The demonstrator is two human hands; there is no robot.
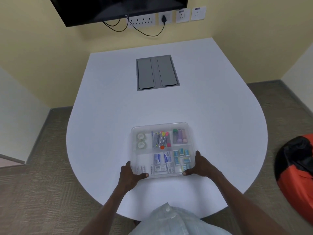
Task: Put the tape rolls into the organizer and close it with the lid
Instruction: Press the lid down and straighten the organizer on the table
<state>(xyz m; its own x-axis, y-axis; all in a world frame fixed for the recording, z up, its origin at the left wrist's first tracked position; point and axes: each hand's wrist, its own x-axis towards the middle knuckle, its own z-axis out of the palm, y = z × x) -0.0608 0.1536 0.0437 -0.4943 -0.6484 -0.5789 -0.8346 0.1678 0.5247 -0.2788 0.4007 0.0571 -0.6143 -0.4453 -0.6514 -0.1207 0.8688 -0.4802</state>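
A clear plastic organizer [133, 150] sits on the white table, divided into compartments, with a translucent lid [160, 125] lying over its top. Two clear tape rolls [141, 140] lie one behind the other in the far left compartment, seen through the lid. Other compartments hold pens and clips, glue sticks, small boxes and erasers. My left hand [129, 173] grips the near left corner, thumb on the front edge. My right hand [199, 165] grips the near right corner the same way.
The white rounded table [220, 133] has a grey cable hatch [156, 72] set into it further back. A wall screen and sockets with cables hang beyond. An orange and black bean bag [298, 175] lies on the floor at the right.
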